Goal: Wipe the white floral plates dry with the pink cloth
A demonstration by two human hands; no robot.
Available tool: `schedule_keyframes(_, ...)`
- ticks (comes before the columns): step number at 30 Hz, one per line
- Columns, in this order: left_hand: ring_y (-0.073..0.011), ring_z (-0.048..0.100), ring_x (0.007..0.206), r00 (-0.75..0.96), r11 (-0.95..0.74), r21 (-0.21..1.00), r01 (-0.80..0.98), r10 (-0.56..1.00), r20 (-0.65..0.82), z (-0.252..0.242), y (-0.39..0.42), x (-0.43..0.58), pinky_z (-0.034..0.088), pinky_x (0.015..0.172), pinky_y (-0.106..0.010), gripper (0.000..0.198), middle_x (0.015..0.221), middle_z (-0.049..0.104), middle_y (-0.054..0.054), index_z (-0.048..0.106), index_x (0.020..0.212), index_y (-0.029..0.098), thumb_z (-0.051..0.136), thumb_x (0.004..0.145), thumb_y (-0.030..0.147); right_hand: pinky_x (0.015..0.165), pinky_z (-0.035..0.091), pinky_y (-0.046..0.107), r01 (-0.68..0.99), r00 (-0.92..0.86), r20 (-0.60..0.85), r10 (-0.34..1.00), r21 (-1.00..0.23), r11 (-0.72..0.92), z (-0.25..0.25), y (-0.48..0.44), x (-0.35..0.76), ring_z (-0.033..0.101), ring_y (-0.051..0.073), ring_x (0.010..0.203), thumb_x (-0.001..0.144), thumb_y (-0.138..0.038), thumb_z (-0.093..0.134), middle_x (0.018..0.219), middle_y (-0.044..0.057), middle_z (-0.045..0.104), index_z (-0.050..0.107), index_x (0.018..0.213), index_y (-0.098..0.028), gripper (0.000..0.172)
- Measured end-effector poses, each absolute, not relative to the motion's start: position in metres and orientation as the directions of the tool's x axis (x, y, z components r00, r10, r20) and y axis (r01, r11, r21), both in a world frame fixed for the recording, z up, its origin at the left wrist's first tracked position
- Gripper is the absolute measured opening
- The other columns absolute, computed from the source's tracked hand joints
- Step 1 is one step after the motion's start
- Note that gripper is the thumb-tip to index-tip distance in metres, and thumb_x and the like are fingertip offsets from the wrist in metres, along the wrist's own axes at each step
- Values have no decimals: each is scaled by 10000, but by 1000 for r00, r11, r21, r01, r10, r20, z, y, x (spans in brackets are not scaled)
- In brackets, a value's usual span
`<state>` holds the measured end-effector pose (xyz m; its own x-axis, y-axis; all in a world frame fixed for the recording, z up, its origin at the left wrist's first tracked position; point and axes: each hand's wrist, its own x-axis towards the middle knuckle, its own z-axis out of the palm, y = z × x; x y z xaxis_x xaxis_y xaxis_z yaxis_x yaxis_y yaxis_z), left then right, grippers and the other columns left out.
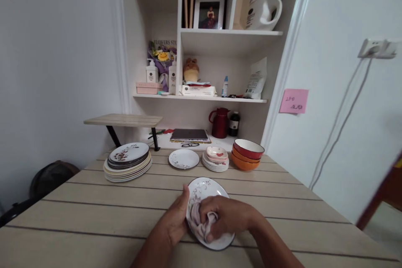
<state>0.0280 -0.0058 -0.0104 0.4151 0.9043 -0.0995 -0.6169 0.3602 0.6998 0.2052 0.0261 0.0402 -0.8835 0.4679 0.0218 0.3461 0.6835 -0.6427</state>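
Observation:
A white plate (223,240) with a dark rim and a floral pattern is tilted up off the wooden table, close in front of me. My left hand (176,220) grips its left edge, with the thumb along the rim and the other fingers hidden behind the plate. Bunched in my right hand (224,215) is a pale pinkish cloth (199,222), pressed against the plate's face. Beyond them, another floral plate (184,159) lies flat on the table.
On the left stands a stack of plates (128,169), beside a small raised shelf (124,119). Small dishes (216,161) and stacked red and orange bowls (246,155) stand to the right. Behind are a laptop (190,134), eyeglasses (190,145) and a red jug (220,123).

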Motion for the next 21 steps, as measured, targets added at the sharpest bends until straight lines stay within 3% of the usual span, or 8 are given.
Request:
schedule_keyframes(4, -289, 598, 1142, 396, 365, 671, -645, 911, -115, -5, -6, 27, 405, 1005, -391, 692, 1178, 668, -170, 520, 1330, 128, 474, 836, 611, 592, 406, 233, 587, -750, -135, 647, -588, 557, 41, 32, 224, 567, 145, 673, 642, -280, 709, 771, -34, 664, 717, 902, -278, 261)
schedule_keyframes(7, -283, 606, 1133, 375, 383, 663, -643, 912, -164, -7, -4, 27, 404, 1009, -396, 649, 1182, 666, -172, 495, 1352, 132, 498, 861, 557, 629, 404, 265, 749, -540, 1, 842, -456, 481, 36, 38, 226, 608, 188, 753, 633, -257, 687, 851, 0, 704, 723, 881, -281, 251)
schedule_keyframes(10, -272, 624, 1108, 333, 374, 664, -647, 923, -195, -12, 0, 27, 418, 997, -387, 609, 1178, 668, -171, 471, 1368, 134, 528, 878, 491, 644, 394, 296, 837, -361, 122, 925, -395, 379, 31, 45, 215, 623, 225, 790, 683, -272, 635, 876, 52, 703, 706, 833, -242, 168)
schedule_keyframes(16, -264, 647, 1063, 273, 321, 682, -657, 945, -182, -10, -2, 32, 435, 978, -377, 591, 1160, 679, -163, 444, 1383, 143, 574, 876, 415, 730, 396, 304, 841, -240, 280, 930, -418, 343, 29, 50, 180, 591, 222, 956, 818, -258, 509, 1095, 93, 618, 622, 1028, -225, 241)
schedule_keyframes(21, -259, 646, 1061, 303, 319, 690, -650, 941, -149, -6, -3, 34, 443, 965, -374, 591, 1149, 685, -154, 495, 1343, 152, 507, 880, 519, 859, 358, 306, 648, -443, 397, 804, -479, 593, 28, 42, 161, 521, 195, 1014, 721, -150, 587, 1056, 21, 616, 613, 953, -238, 249)
